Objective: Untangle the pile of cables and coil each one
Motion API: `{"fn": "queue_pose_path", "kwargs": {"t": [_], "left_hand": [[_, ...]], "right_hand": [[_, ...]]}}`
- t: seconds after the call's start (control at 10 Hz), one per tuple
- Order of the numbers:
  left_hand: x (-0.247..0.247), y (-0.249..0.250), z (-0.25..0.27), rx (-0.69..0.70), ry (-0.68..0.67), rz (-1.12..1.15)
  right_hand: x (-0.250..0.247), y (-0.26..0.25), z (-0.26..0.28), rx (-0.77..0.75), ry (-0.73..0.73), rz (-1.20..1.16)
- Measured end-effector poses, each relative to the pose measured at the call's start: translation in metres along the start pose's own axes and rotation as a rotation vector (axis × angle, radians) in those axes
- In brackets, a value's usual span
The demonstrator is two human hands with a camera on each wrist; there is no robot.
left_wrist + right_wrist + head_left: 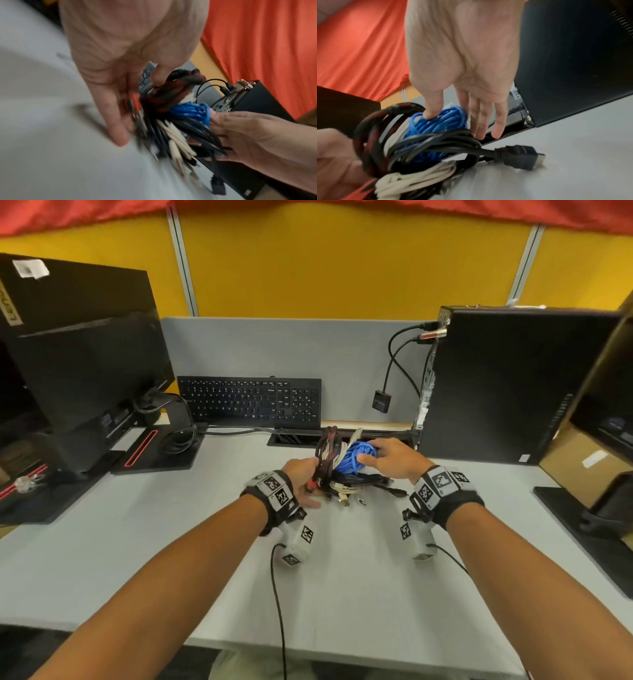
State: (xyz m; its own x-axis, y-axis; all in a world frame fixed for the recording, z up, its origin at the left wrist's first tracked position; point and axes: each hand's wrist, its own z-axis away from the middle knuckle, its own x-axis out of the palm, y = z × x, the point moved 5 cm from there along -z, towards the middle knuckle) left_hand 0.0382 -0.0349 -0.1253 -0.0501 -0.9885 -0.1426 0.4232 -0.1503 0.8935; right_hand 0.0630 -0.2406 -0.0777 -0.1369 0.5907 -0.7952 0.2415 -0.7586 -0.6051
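The cables are blue [436, 121], cream white [412, 180], black [453, 143] and red-and-black stripy [368, 135], on a pale grey surface [342, 594].

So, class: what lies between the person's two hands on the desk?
The tangled cable pile: red-black braided cable by the left hand, blue cable under the right hand. The head view shows it.

Black keyboard [249, 401], monitor [82, 364], desktop computer [513, 385]
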Motion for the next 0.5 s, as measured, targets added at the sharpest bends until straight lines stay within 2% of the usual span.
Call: {"fn": "queue_pose_path", "kwargs": {"t": [0.1,0.2,0.3,0.4,0.5], "left_hand": [[-0.035,0.016,0.007,0.042,0.096,-0.244],[-0.076,0.043,0.014,0.121,0.211,-0.382],[-0.113,0.059,0.019,0.129,0.28,-0.598],[-0.139,0.058,0.023,0.09,0.293,-1.112],[-0.155,0.022,0.016,-0.017,0.15,-1.359]], "right_hand": [[-0.011,0.001,0.001,0.035,0.033,0.0],[-0.021,0.01,0.004,0.166,0.026,-0.032],[-0.024,0.025,0.01,0.282,-0.021,0.035],[-0.022,0.044,0.02,0.403,-0.011,0.168],[-0.015,0.059,0.027,0.429,-0.02,0.251]]}}
